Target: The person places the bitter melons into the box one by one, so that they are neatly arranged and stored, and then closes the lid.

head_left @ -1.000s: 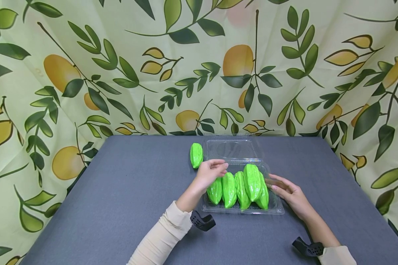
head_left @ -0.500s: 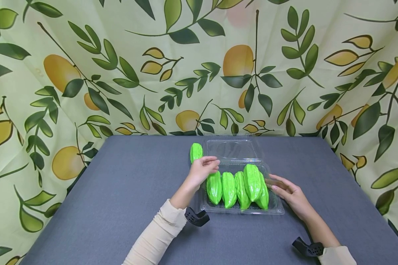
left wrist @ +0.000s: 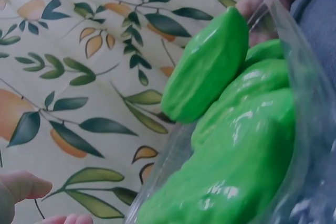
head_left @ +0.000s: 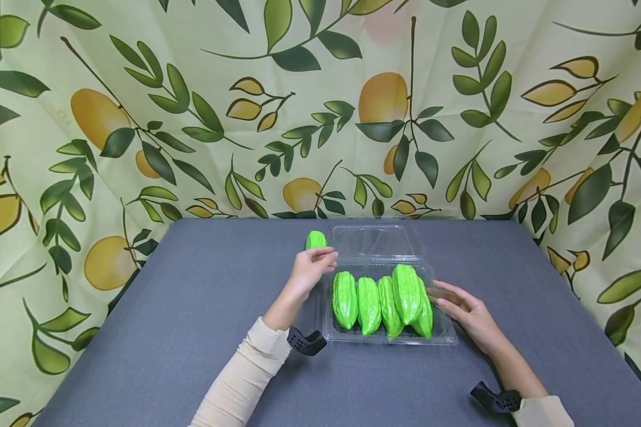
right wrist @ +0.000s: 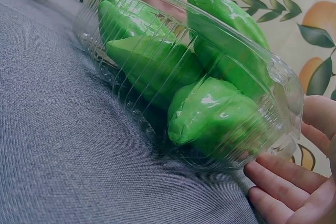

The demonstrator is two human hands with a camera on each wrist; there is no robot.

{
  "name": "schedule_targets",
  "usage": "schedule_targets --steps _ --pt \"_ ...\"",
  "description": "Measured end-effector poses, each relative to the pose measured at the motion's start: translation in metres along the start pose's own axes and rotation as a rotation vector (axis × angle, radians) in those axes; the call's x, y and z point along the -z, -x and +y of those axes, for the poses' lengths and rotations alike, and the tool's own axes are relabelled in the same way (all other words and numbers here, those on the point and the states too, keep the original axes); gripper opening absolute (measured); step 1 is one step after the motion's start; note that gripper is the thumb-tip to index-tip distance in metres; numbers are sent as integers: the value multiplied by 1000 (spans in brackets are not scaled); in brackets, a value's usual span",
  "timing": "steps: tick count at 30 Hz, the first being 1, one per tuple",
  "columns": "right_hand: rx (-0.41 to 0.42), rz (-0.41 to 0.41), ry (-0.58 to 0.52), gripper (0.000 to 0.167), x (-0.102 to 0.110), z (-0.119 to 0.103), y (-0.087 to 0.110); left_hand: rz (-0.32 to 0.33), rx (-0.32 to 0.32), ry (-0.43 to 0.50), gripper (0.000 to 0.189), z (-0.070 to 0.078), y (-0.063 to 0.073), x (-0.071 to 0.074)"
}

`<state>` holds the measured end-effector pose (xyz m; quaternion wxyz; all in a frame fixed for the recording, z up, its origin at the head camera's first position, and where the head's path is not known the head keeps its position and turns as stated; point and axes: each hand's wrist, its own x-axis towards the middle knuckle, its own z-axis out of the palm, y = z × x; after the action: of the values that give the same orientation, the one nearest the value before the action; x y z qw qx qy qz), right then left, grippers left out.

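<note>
A clear plastic clamshell container (head_left: 387,341) lies with its lid folded back. In it are several glossy, ridged green fruits (head_left: 370,305), pointed at the ends like bitter melons; one leans on top of the others at the right. Another such fruit (head_left: 316,238) lies outside, left of the lid. My left hand (head_left: 308,273) is over that loose fruit's near end and hides part of it, its fingers bent and nothing seen between them. My right hand (head_left: 467,311) touches the container's right end with nearly straight fingers (right wrist: 283,177).
The container's open lid (head_left: 371,242) lies toward the back of the grey cloth-covered table (head_left: 219,284). A leaf-and-fruit patterned curtain (head_left: 310,89) hangs behind the table and along both sides. Black camera mounts (head_left: 307,342) are on both wrists.
My left hand has moved left and back, from above the container to the loose fruit. The leftmost fruit in the container is now uncovered. My right hand and the container stay put.
</note>
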<state>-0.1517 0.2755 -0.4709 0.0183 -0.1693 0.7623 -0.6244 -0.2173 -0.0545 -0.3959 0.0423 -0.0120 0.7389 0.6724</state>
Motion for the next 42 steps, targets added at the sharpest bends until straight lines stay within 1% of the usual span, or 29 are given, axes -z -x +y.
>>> schedule_targets --steps 8,14,20,25,31,34,42 --pt "-5 0 5 43 0 0 0 76 3 15 36 1 -5 13" --pt "4 -5 -11 43 1 1 0 120 4 2 34 0 -9 21" --pt "7 -6 -12 43 1 1 0 152 10 -32 36 -5 -15 26" --pt "-10 1 -11 43 0 1 0 183 33 -54 35 -11 -20 30" --pt "-16 11 -2 44 0 2 0 234 65 -50 32 -18 -27 34" --pt "-18 14 8 44 0 2 0 240 81 -59 33 -21 -29 35" --pt "-50 36 43 44 -1 1 0 222 135 -69 38 -31 -37 41"
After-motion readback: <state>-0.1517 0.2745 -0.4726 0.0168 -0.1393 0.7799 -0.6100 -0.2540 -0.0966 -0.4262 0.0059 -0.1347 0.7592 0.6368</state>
